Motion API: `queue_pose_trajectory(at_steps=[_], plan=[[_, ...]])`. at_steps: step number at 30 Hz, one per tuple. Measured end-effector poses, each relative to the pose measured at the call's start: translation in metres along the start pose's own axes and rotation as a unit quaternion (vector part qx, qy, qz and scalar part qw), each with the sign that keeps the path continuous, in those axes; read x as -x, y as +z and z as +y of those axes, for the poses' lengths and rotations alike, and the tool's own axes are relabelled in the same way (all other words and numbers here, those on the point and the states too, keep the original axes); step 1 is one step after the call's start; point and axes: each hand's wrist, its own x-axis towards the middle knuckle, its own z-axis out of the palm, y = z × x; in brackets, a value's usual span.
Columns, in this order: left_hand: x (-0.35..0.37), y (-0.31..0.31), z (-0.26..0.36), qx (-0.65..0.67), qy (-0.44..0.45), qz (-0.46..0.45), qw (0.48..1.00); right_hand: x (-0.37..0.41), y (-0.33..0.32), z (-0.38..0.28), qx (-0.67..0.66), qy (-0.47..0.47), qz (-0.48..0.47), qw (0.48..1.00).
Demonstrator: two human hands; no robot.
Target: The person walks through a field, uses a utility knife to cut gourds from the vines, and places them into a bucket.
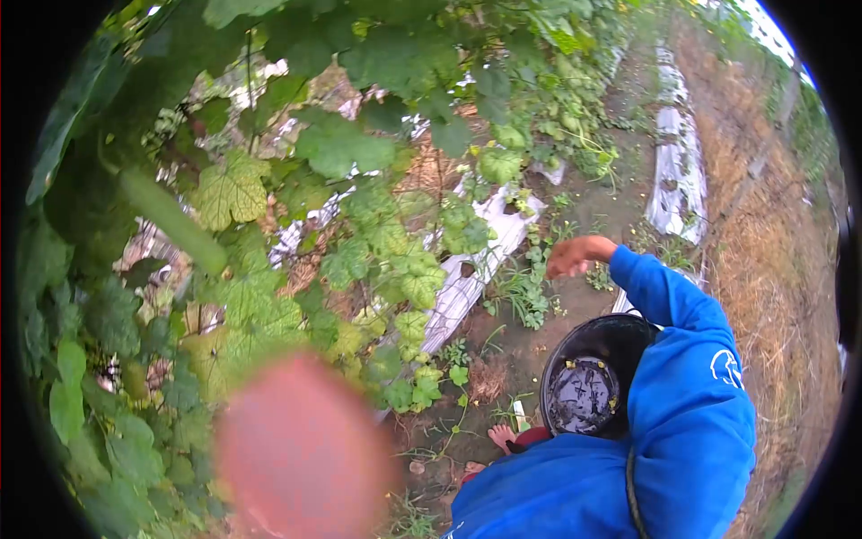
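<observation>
My right hand (pixel 579 256) reaches out of a blue sleeve above the soil path, its fingers bent downward; whether anything is between them cannot be made out. Below it, a black bucket (pixel 554 364) hangs at the crook of my right arm, with small yellowish bits and dark wet marks on its bottom. A large blurred pinkish shape (pixel 305 449), close to the camera at the lower left, seems to be part of my left hand; its fingers cannot be told apart. A long green gourd (pixel 171 220) hangs among the leaves at the upper left.
Leafy vines (pixel 350 144) on a net fill the left side. Strips of torn whitish plastic sheeting (pixel 678 171) run along the ground, with dry straw (pixel 763 296) on the right. A bare foot (pixel 501 437) shows beside the bucket, near low weeds.
</observation>
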Motion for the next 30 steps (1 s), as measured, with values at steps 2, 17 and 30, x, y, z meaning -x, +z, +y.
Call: queue_pose_trajectory(at_steps=[2,17,30], plan=[[-0.004,0.047,-0.025,0.128,-0.062,-0.042,0.989,0.054,0.03,0.072,-0.09,0.004,0.09,0.992],[-0.145,0.261,0.068,0.335,-0.046,-0.347,0.875,0.243,0.221,0.209,-0.569,-0.012,0.372,0.733],[-0.306,0.419,0.136,0.362,-0.089,-0.44,0.817,0.235,0.149,0.28,-0.607,0.065,0.444,0.655]])
